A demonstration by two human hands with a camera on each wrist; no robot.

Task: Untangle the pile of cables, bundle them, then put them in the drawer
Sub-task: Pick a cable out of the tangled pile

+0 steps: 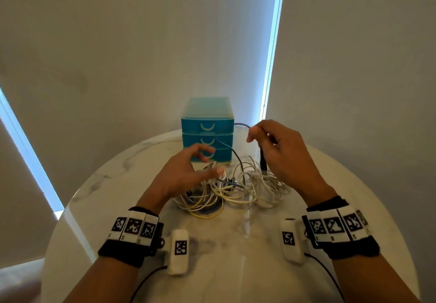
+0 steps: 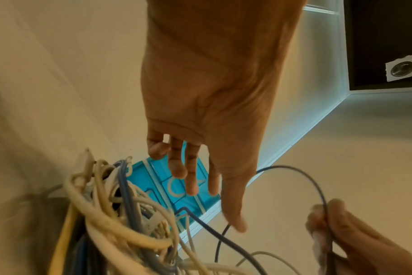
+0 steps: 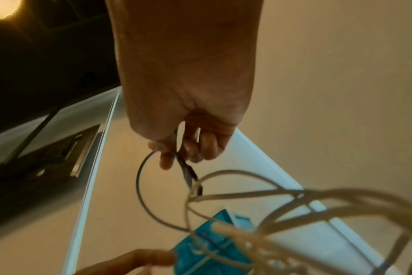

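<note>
the pile of cables (image 1: 226,189) is lying on the desk (image 1: 236,267) just in front of the blue drawer unit (image 1: 207,137), a knot of white, cream, yellow and blue loops. one thin dark blue cable (image 1: 226,147) is rising out of the pile, crossing in front of the drawer unit and arching over to your right hand (image 1: 278,151), which is pinching it between thumb and fingers above the pile's right side; a dark plug end is hanging from that same hand. your left hand (image 1: 186,173) is hovering over the pile's left side with fingers spread and loosely bent, holding nothing that the views are showing.

you are likely still teasing the first cable free, so the bundling and the drawer are both ahead of you. the risk is that the blue cable is threading under the white loops: if you are pulling it upward with nothing pinning the pile, the whole knot is probably going to lift and tighten, or drag toward the drawer unit. the loops nearest you could also slide toward the desk's near edge. all three drawers are looking closed, so you will be needing a free hand later.
</note>
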